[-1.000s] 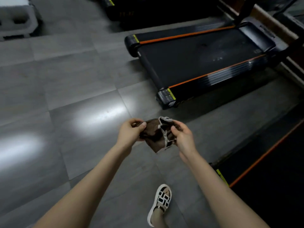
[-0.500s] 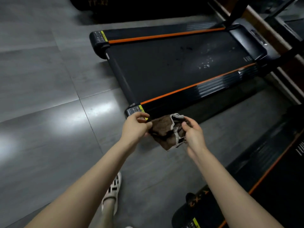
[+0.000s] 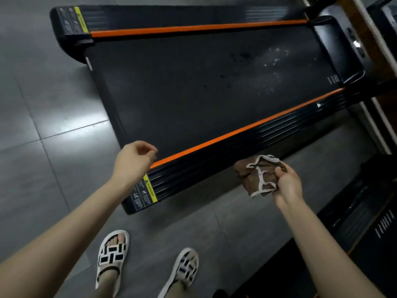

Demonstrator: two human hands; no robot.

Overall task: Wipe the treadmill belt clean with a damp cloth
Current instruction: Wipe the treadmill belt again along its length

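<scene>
Grey tiled floor (image 3: 53,117), glossy, with light glare at left of frame. A second dark machine (image 3: 354,233) occupies the lower right corner.

Treadmill (image 3: 214,147) lies diagonally across the upper and central frame, orange-striped side rails either side. Treadmill belt (image 3: 182,93), the surface to be cleaned, fills the centre; pale specks and dark spots (image 3: 272,61) are concentrated at upper right, near the motor hood. No wiping contact made yet, by my assessment.

Person stands at the near rail, both sandals (image 3: 111,254) on the tiles at lower centre.

Left hand (image 3: 133,160), centre frame over the belt's near corner, is loosely curled and holds nothing. Right hand (image 3: 287,183), right of centre, pinches a bunched brown cloth (image 3: 255,179) with pale edging; the cloth hangs over the floor just outside the near rail, clear of the belt.

Risks noted:
- The soiled patch is at the far end; reaching it from this stance means leaning across the rail, and a foot could slip on glossy tile
- The bunched cloth offers a small wiping face, so it may smear rather than lift
- Loose edging could snag at the rail gap
- Dampness cannot be confirmed
</scene>
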